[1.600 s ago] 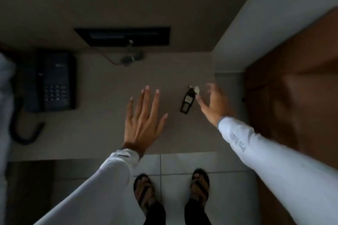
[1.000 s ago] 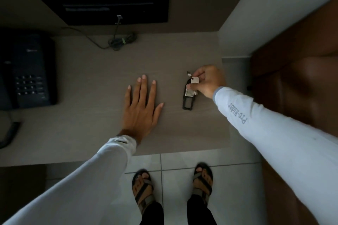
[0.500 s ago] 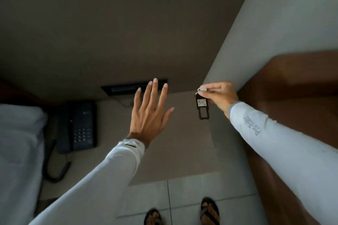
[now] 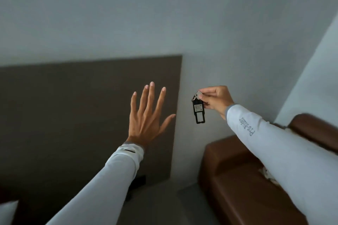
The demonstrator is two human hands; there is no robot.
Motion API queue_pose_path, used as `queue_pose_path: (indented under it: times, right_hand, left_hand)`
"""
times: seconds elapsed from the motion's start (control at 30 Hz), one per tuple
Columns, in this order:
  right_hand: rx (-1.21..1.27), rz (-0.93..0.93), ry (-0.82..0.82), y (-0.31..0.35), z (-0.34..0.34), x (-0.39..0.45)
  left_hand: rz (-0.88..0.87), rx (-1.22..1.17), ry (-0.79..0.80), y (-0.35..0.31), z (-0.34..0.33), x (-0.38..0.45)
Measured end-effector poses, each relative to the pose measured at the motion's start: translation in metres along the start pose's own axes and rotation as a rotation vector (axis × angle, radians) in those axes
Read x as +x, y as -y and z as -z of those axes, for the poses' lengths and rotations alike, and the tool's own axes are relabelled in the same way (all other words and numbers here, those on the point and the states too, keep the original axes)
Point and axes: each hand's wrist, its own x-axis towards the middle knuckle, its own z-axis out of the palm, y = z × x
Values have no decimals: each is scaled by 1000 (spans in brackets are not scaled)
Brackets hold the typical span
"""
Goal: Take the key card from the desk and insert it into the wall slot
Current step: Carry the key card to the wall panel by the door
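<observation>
The key card (image 4: 198, 111) is a flat black tag with a pale label, hanging straight down from a small ring. My right hand (image 4: 215, 99) pinches it at the top, holding it up in the air in front of the pale wall. My left hand (image 4: 149, 112) is raised beside it to the left, fingers spread, holding nothing. No wall slot shows in this view. The desk is out of view except perhaps a dim strip at the bottom centre.
A dark brown wall panel (image 4: 82, 115) fills the left half behind my left hand. A brown leather seat (image 4: 247, 179) stands at the lower right under my right arm. A pale wall corner (image 4: 314, 71) rises at the right.
My right hand picked the key card off the desk and lifted it. The view tilted up from the desk and floor to the wall. My left hand rose off the desk.
</observation>
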Motion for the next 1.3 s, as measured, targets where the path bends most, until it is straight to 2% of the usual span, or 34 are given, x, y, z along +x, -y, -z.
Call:
queue_pose_path:
  times: [0.2, 0.5, 0.87, 1.3]
  right_hand:
    - [-63, 153, -160, 107, 124, -45]
    - [-119, 192, -423, 147, 318, -164]
    - [-237, 136, -717, 149, 538, -388]
    - [-320, -1, -1086, 136, 723, -647]
  left_hand:
    - [-114, -78, -184, -79, 85, 99]
    - [-281, -257, -310, -269, 181, 153]
    - [-464, -511, -352, -529, 307, 107]
    - [-655, -718, -304, -773, 424, 8]
